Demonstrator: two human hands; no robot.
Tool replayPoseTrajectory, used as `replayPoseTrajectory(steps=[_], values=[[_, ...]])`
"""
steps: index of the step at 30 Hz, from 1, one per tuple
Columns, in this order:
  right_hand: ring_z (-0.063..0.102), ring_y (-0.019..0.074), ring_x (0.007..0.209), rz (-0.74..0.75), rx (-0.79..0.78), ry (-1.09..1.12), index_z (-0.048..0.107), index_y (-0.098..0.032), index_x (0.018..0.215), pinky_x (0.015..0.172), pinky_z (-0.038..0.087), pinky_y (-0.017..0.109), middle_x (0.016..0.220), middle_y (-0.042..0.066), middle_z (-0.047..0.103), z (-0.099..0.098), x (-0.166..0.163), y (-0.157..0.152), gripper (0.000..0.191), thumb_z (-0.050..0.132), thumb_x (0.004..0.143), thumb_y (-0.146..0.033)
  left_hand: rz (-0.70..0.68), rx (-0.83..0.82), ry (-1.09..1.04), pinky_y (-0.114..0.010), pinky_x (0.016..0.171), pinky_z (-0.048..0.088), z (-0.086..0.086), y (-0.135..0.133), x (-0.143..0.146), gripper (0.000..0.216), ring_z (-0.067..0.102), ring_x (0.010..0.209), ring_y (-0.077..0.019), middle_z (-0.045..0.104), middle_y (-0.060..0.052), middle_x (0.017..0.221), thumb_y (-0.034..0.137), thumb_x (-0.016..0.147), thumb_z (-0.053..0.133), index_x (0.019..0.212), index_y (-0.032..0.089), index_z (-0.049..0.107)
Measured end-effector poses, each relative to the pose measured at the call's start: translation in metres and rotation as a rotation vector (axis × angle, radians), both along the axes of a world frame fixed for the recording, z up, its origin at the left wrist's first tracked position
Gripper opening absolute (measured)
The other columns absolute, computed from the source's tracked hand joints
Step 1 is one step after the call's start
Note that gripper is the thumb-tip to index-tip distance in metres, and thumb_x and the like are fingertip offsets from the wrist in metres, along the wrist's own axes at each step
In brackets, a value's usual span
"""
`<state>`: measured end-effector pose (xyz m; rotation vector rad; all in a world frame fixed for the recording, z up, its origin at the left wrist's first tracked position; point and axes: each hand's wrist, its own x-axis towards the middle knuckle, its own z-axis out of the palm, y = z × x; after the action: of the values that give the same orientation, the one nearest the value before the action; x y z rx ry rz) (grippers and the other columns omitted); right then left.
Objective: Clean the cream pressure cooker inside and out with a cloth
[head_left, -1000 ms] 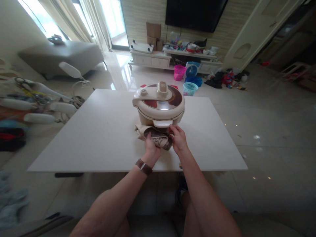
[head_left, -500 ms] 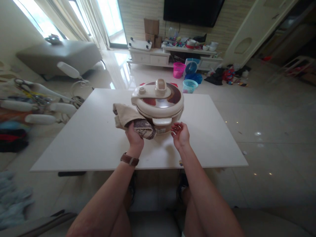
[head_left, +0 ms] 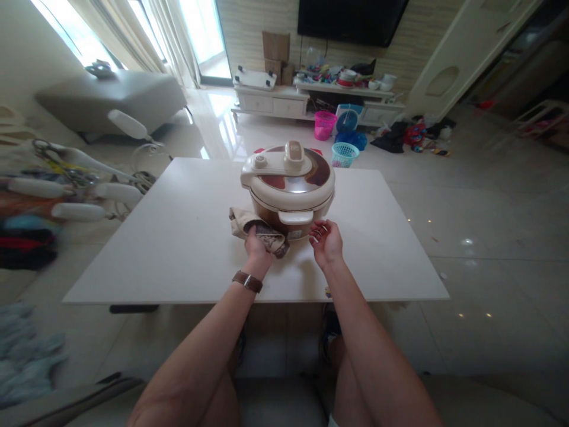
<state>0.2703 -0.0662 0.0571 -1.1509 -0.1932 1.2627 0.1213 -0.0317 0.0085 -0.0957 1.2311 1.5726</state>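
Observation:
A cream and brown pressure cooker with its lid on stands in the middle of a white table. My left hand, a brown watch on its wrist, grips a beige and brown patterned cloth and holds it against the cooker's lower front left side. My right hand hovers just to the right of the cooker's front handle, fingers loosely curled and apart, holding nothing.
A drying rack with white bars and clothes stands left of the table. Beyond it are a grey sofa, a white TV cabinet with clutter, pink and blue baskets on the glossy floor.
Both hands held the cloth at the cooker's front; my right hand let go. My left hand swung the cloth out to the left, then brought it back against the cooker's lower front.

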Motion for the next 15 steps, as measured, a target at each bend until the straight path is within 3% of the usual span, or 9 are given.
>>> replayPoseTrajectory(steps=[3, 6, 10, 15], values=[[0.054, 0.0110, 0.056, -0.006, -0.012, 0.028, 0.062, -0.022, 0.074, 0.054, 0.041, 0.024, 0.065, -0.002, 0.063, 0.001, 0.000, 0.000, 0.021, 0.057, 0.088, -0.038, -0.066, -0.100, -0.099, -0.039, 0.095, 0.061, -0.005, -0.008, 0.018, 0.022, 0.075, 0.106, -0.0233, 0.076, -0.013, 0.115, 0.035, 0.100, 0.056, 0.108, 0.018, 0.068], [0.054, 0.0113, 0.056, 0.002, -0.005, 0.016, 0.062, -0.023, 0.074, 0.054, 0.042, 0.024, 0.065, -0.002, 0.063, 0.000, 0.003, 0.001, 0.020, 0.058, 0.087, -0.038, -0.099, -0.075, -0.177, -0.038, 0.096, 0.061, -0.004, -0.021, 0.036, 0.026, 0.075, 0.108, -0.0236, 0.076, -0.014, 0.119, 0.038, 0.102, 0.053, 0.110, 0.018, 0.069], [0.054, 0.0126, 0.057, -0.049, 0.009, -0.024, 0.060, -0.024, 0.074, 0.055, 0.043, 0.026, 0.065, -0.002, 0.062, -0.002, 0.010, 0.003, 0.018, 0.060, 0.084, -0.038, -0.100, -0.008, -0.259, -0.038, 0.095, 0.061, 0.013, -0.032, 0.042, 0.031, 0.076, 0.103, -0.0233, 0.078, -0.012, 0.112, 0.038, 0.104, 0.050, 0.112, 0.017, 0.071], [0.053, 0.0123, 0.057, -0.160, -0.035, -0.016, 0.058, -0.024, 0.071, 0.055, 0.041, 0.026, 0.063, -0.003, 0.060, -0.006, 0.018, 0.004, 0.012, 0.057, 0.080, -0.030, -0.085, 0.109, -0.288, -0.035, 0.097, 0.061, 0.035, -0.036, 0.025, 0.036, 0.076, 0.104, -0.0215, 0.080, -0.011, 0.108, 0.036, 0.103, 0.048, 0.117, 0.015, 0.074]])
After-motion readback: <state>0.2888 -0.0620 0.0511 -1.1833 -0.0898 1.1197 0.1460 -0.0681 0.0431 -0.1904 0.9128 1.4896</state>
